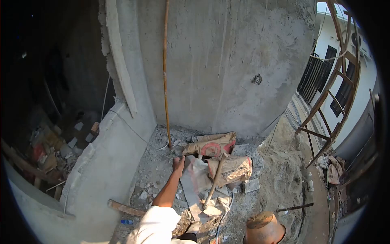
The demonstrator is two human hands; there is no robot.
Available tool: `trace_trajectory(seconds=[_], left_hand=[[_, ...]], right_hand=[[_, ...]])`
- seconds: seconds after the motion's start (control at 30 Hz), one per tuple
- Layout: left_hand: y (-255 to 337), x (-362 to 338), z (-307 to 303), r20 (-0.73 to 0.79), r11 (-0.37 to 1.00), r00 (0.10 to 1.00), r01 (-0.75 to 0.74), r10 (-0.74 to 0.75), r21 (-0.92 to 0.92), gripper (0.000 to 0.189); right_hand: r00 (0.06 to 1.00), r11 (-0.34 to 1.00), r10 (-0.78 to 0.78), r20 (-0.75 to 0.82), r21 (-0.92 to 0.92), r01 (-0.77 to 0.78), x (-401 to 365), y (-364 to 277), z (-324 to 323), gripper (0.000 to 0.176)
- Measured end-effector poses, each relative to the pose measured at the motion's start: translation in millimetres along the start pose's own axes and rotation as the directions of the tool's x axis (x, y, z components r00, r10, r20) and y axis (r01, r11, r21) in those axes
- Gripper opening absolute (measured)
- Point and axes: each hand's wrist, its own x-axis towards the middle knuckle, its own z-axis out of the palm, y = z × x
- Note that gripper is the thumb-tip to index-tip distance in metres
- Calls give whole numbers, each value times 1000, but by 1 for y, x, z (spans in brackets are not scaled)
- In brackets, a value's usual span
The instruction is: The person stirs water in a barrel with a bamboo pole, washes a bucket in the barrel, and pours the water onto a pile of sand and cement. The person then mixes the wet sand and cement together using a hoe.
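My left hand (178, 166) reaches forward from a white sleeve (156, 223). Its fingers look closed at the upper left edge of a flattened greyish-white sack (189, 179) lying on the rubble; the fingertips are small and partly hidden. Right of that sack rests a crumpled brown paper cement bag (237, 168), and another paper bag (213, 144) with a red print lies behind it, against the wall. A wooden handle (215, 179) leans across the sack and the nearer bag. My right hand is out of view.
A bamboo pole (165, 77) stands near the wall corner. At the bottom right is a mud-stained bucket (264, 228), with a metal rod (294, 208) beyond it. A plank (126, 208) lies left, a blue hose (224, 215) near my feet. A rusty metal frame (341, 97) leans right.
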Motion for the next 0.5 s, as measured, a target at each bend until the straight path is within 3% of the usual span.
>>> trace_trajectory(seconds=[0.03,0.07,0.1,0.13,0.17,0.23,0.27,0.3,0.37,0.4,0.43,0.47,0.5], left_hand=[[-3,-84,18,54,998,998,38,-35,-57,54],[-16,-143,30,265,993,957,114,-121,41,59],[-33,-188,47,498,977,841,184,-212,105,63],[-47,-238,66,593,978,779,137,-205,158,64],[-51,-287,82,725,987,669,118,-162,112,61],[-46,-376,115,802,999,595,14,-50,52,49],[-35,-419,131,852,989,518,-147,71,7,47],[-24,-462,140,871,953,442,-290,216,-89,45],[-5,-542,154,919,899,251,-394,304,-190,52],[-5,-570,163,939,828,146,-526,312,-193,57],[-5,-601,173,939,819,130,-536,320,-205,57],[-8,-636,179,972,908,155,-406,177,-100,61],[-14,-668,179,988,962,157,-272,15,28,65]], right_hand=[[1000,994,-11,24,109,8,-28,-18,31,52],[999,976,-21,48,218,10,-61,-43,73,49],[969,959,-245,-9,145,244,-122,-85,138,41],[978,970,-174,-114,150,190,-142,-102,143,34],[960,966,-233,-156,78,247,-140,-98,122,30],[878,893,-399,-263,107,438,-150,-103,99,32],[839,886,-432,-332,20,464,-159,-109,84,34],[801,836,-504,-323,50,546,-179,-126,79,32],[742,795,-590,-319,-66,603,-203,-137,49,27],[729,786,-598,-332,-63,615,-214,-144,35,27],[661,727,-686,-303,-321,607,-228,-145,24,25],[603,625,-756,-255,-555,548,-241,-142,12,23],[598,638,-750,-282,-546,542,-253,-136,-1,23]])
